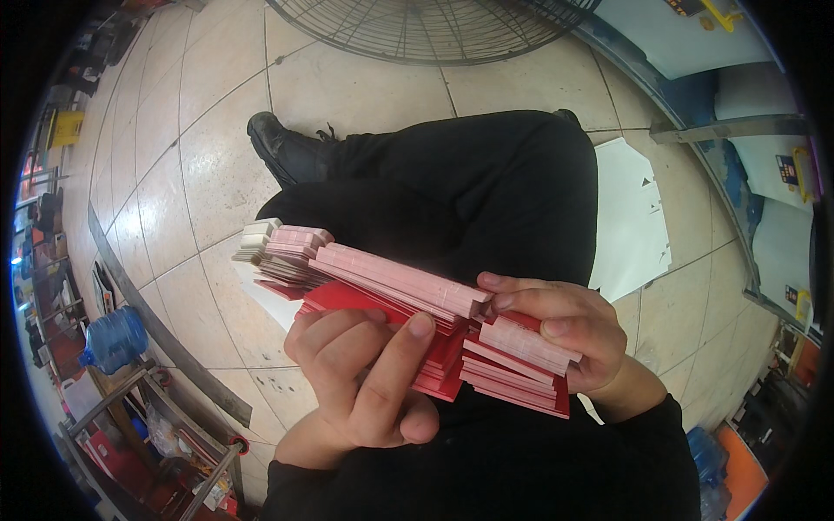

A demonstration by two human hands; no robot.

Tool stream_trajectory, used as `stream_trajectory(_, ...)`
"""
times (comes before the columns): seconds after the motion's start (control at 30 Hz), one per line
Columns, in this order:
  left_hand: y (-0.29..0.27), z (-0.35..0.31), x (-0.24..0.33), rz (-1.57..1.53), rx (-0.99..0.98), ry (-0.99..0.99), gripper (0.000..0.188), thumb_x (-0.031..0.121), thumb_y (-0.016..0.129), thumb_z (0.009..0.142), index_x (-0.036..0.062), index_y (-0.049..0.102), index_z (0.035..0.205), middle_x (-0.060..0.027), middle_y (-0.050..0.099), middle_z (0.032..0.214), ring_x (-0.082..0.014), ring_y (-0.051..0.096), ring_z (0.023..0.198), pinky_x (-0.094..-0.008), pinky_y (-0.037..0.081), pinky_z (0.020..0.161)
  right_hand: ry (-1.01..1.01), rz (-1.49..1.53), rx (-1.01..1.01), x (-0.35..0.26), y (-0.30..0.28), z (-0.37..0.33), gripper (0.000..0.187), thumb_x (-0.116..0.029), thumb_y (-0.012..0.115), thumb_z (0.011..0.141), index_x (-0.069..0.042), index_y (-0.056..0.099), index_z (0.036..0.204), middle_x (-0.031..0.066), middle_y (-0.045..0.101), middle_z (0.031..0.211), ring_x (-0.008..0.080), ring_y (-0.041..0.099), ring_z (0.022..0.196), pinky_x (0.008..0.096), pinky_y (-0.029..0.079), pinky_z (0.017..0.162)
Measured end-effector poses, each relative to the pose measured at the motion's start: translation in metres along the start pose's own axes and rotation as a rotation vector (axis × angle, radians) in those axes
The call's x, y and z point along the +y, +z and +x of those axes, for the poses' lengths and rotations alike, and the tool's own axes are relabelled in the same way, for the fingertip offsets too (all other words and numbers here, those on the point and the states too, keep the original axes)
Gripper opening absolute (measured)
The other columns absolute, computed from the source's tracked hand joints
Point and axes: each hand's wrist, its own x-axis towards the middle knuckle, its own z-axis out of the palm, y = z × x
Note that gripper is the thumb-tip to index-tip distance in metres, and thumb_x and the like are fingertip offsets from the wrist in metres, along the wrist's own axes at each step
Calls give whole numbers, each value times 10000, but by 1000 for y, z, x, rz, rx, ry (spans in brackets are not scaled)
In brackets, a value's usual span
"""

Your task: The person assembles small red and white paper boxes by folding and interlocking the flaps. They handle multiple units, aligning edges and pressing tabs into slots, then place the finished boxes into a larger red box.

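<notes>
Closest to the lens, left hand (360,373) curled under and around a thick stack of red card sleeves (408,317), thumb laid up along the near face, other fingers (334,334) bent together across the red top sheet — pinching the stack from below and in front. Right hand (565,334) clamped on the far end of the same stack, fingers pressed together over the upper edge, thumb flat across the pale pink edges, lower layers stepping out beneath the palm. Stack fanned between the two sets of fingers, held in the air above the lap; pale pink and whitish ends splaying out beyond the left fingertips. Past the fingers, black trousers (469,191) with one leg crossed over, black shoe (282,148) resting on the beige tiled floor (200,130). Right of the right fingers, white flat sheet (630,221) lying on the tiles. Beyond the knee, wire guard of a large fan (417,30). Well off to the left of the left fingers — blue water bottle (113,339) beside a metal rack (139,408).
</notes>
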Motion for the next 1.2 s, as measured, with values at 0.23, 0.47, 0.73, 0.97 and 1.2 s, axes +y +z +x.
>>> stream_trajectory(0.23,-2,5,0,-25,-14,-13,670,569,305,1140,66,739,1224,-73,590,1017,-239,581,939,-431,427,894,7,5,-1,-1,-1,0,801,-187,941,807,-145,442,1432,303,696,1259,424,740,1157,573,602,1013)
stream_trajectory(0.47,-2,7,-2,-60,-4,-4,649,560,341,1131,48,734,1203,-92,614,1014,-254,597,941,-431,426,892,5,6,5,-1,0,0,783,-180,935,811,-141,445,1421,301,693,1264,431,736,1163,560,607,1011)
stream_trajectory(0.73,-3,13,-2,-101,-11,-19,640,548,356,1131,34,734,1184,-102,627,1003,-263,600,923,-427,432,873,-2,17,10,0,0,0,799,-184,939,805,-140,448,1434,297,690,1272,424,733,1173,561,603,1020)
stream_trajectory(0.97,-9,19,-4,-35,-100,25,679,556,217,1144,27,643,1166,-145,628,968,-298,630,903,-435,506,873,-65,-22,106,4,7,3,664,-228,940,814,-81,528,1313,264,730,1180,410,768,1088,484,651,914)
stream_trajectory(1.2,-3,15,-3,-117,-13,-20,625,540,367,1133,32,728,1159,-107,645,1012,-269,604,935,-421,440,870,-92,-55,139,6,8,5,600,-251,943,815,-53,563,1235,245,751,1135,406,785,1045,443,675,852)
